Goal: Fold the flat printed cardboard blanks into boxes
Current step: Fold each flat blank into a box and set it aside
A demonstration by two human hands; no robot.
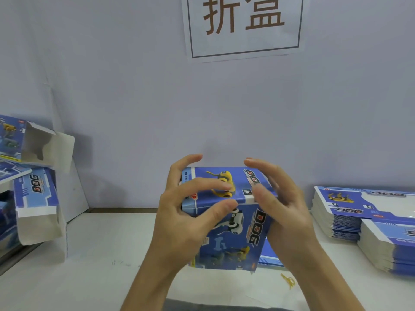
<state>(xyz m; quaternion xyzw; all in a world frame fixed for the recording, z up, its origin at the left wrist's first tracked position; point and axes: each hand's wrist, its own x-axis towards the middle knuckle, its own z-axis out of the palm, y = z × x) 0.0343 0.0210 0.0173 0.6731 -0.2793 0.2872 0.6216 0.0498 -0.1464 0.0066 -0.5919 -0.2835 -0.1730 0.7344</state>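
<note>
My hands are both on one half-formed box (226,212), held upright above the counter (107,239) at the middle of the view. My left hand (186,212) curls round the box's left side, thumb on the front panel and fingers arched over the top edge. My right hand (278,205) cups the right side, its fingers bent over the top corner; it is blurred, so I cannot tell how firmly it pinches.

Far left, finished boxes (36,194) lean in a loose pile against the wall, flaps open. Far right, the stack of flat blanks (350,212) waits on the counter, well apart from my hands.

As I judge it, the step in hand is squaring the sleeve and closing the top. To do it well I should keep both sides pressed evenly so the creases stay sharp. Fold the small side flaps first, then tuck the lid tab in straight. Squeezing too hard in the middle could buckle the printed panel. A yellow rubber band (288,280) lies on the counter just below the box.
</note>
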